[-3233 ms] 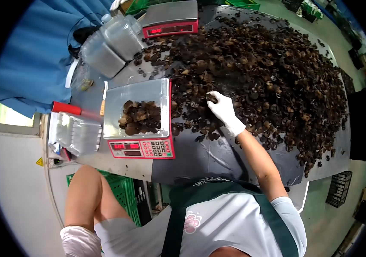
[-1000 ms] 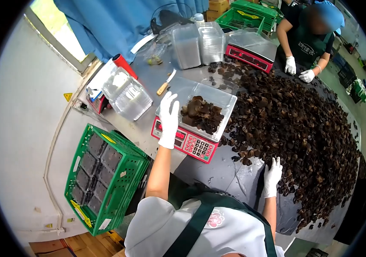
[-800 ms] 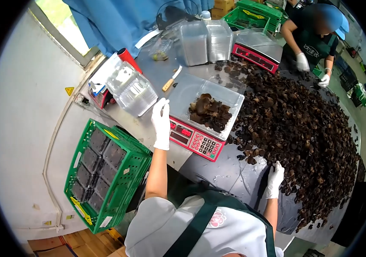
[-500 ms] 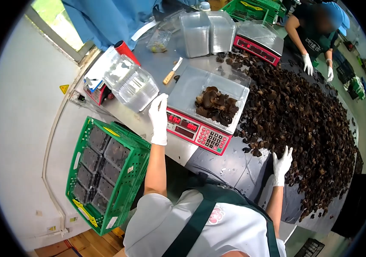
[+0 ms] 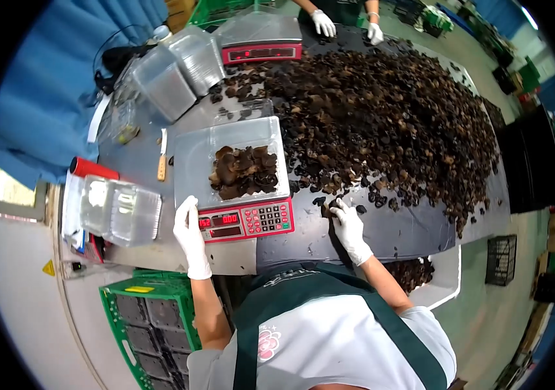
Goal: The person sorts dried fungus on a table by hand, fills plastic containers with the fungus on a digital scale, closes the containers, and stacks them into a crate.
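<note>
My left hand (image 5: 190, 238), in a white glove, is beside the left front corner of a red weighing scale (image 5: 245, 220), fingers extended and holding nothing. On the scale's pan sits a clear plastic tray (image 5: 258, 135) with a heap of brown wood ear mushrooms (image 5: 244, 171) in it. My right hand (image 5: 350, 231), also gloved, is at the near edge of a large pile of wood ear mushrooms (image 5: 388, 123). Its fingers are bent and closed around a dark wood ear mushroom (image 5: 333, 204), partly hidden by them.
Clear tubs (image 5: 120, 209) and a knife (image 5: 162, 156) are left of the scale. Stacked trays (image 5: 164, 81) and a second scale (image 5: 261, 52) stand behind. A green crate (image 5: 151, 286) is below left, a white bin (image 5: 450, 279) below right. Across the table are a co-worker's gloved hands (image 5: 323, 23).
The view has swung to the right. My right hand has moved left along the pile's near edge, and its spread fingers have closed. My left hand stays by the scale's corner.
</note>
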